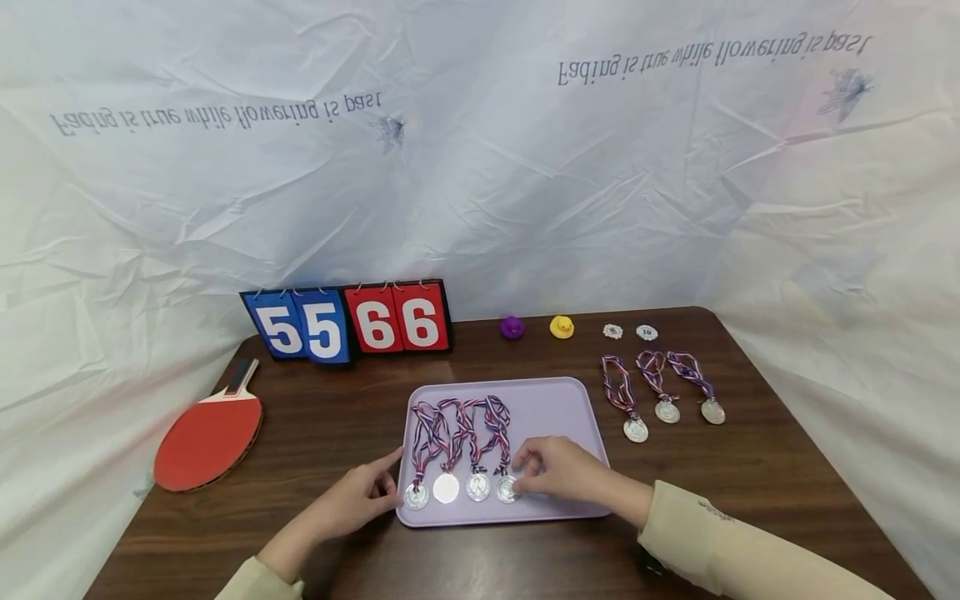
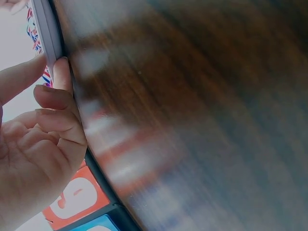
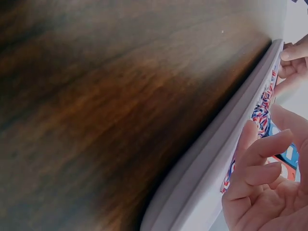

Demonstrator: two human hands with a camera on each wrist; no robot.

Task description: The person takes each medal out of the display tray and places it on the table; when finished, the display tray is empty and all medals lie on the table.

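A lilac tray (image 1: 543,408) lies on the table, with several silver medals on striped ribbons in a row along its left part. My left hand (image 1: 360,497) holds the tray's left edge, thumb and index finger at the rim; its other fingers are curled in the left wrist view. My right hand (image 1: 562,469) is over the tray, loosely bent fingers beside the row's rightmost medal (image 1: 507,490). Thumb and index finger stand apart in the right wrist view, and that medal's disc is hidden there.
Right of the tray lie three more medals (image 1: 636,428) with ribbons. A red table tennis bat (image 1: 210,442) lies at left. Along the back are a flip scoreboard (image 1: 345,323), a purple duck (image 1: 512,327), a yellow duck (image 1: 562,327) and two white chips (image 1: 647,332).
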